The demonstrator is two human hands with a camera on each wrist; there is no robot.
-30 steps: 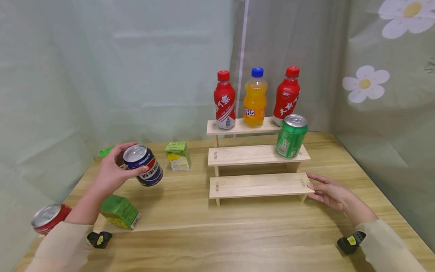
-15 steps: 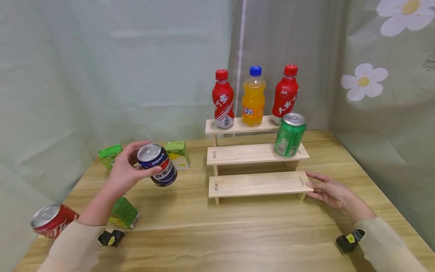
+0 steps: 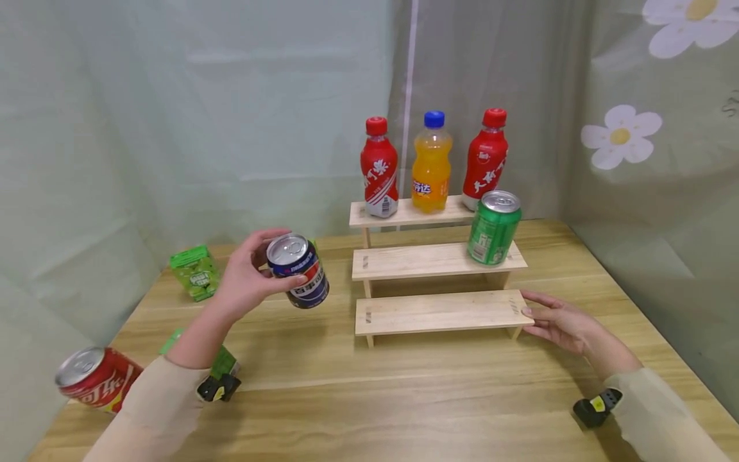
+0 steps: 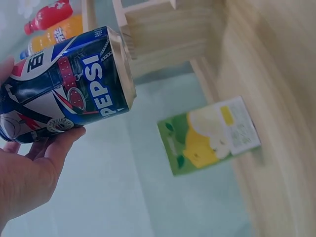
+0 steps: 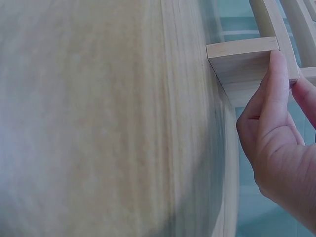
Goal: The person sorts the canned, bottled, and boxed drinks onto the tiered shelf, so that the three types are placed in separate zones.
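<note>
My left hand (image 3: 248, 276) grips a dark blue Pepsi can (image 3: 308, 285) in the air, tilted, left of a three-step wooden display shelf (image 3: 439, 314). In the left wrist view the can (image 4: 74, 89) lies between thumb and fingers. My right hand (image 3: 560, 324) pinches the right end of the shelf's lowest step; the right wrist view shows thumb and fingers at the board's edge (image 5: 247, 47). A green can (image 3: 493, 231) stands at the right of the middle step. On the top step are two red bottles (image 3: 380, 173) and an orange soda bottle (image 3: 431, 170).
A red can (image 3: 101, 382) lies tilted at the table's left. A green carton (image 3: 196, 273) stands behind my left arm, and another green carton (image 3: 225, 362) is partly covered by it. A lemon-pictured carton (image 4: 210, 136) is mostly hidden behind the Pepsi can in the head view.
My left hand has carried the Pepsi can to the right, toward the shelf, uncovering the back-left carton and covering the lemon one. The right hand has stayed at the shelf's end.
</note>
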